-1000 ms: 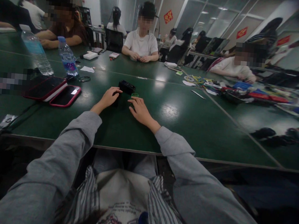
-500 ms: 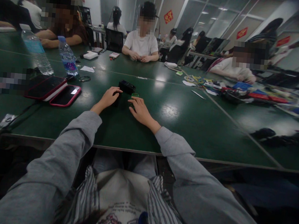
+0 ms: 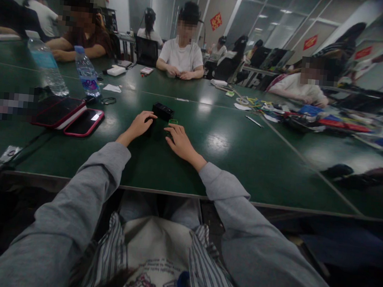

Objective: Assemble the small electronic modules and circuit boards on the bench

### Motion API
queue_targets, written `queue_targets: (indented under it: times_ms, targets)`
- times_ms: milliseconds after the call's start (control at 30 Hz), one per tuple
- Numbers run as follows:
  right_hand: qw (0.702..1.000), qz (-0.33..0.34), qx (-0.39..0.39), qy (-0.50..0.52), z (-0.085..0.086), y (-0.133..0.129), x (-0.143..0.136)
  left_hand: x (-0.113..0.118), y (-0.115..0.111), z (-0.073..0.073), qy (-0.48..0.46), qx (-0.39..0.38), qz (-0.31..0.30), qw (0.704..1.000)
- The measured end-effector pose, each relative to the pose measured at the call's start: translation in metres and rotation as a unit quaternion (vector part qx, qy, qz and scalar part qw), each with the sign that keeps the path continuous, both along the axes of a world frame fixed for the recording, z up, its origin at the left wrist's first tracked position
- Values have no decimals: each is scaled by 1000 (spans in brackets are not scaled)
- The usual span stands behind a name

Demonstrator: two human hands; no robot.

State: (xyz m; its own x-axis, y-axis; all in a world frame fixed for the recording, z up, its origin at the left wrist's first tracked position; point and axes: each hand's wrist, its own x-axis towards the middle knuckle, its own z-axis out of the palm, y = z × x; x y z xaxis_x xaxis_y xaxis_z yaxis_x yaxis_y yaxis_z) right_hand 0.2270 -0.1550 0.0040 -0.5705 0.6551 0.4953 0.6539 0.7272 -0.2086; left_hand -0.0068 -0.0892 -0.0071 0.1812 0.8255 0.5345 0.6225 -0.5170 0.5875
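Observation:
My left hand (image 3: 141,124) rests on the green table (image 3: 175,173) with its fingers apart, close by the left end of a small black box (image 3: 163,111). Whether its fingertips touch the box I cannot tell. My right hand (image 3: 179,141) lies with fingers spread just in front of a small clear green object (image 3: 173,122), whose kind is too small to make out. That object sits near the right end of the box, partly hidden behind my right fingers. Neither hand grips anything.
Left of my hands lie a red-cased phone (image 3: 84,122) and a larger red-edged case (image 3: 57,112). Two water bottles (image 3: 87,72) stand behind them. To the right are a pen (image 3: 253,121) and a cluttered pile (image 3: 319,119). A person in white (image 3: 181,57) sits opposite.

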Motion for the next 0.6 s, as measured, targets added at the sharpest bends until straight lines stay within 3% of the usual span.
queue_targets:
  times_ms: [600]
  targets:
    - [1000, -2, -5, -1, 1, -1, 0, -1, 0, 0, 2, 1, -2, 1000]
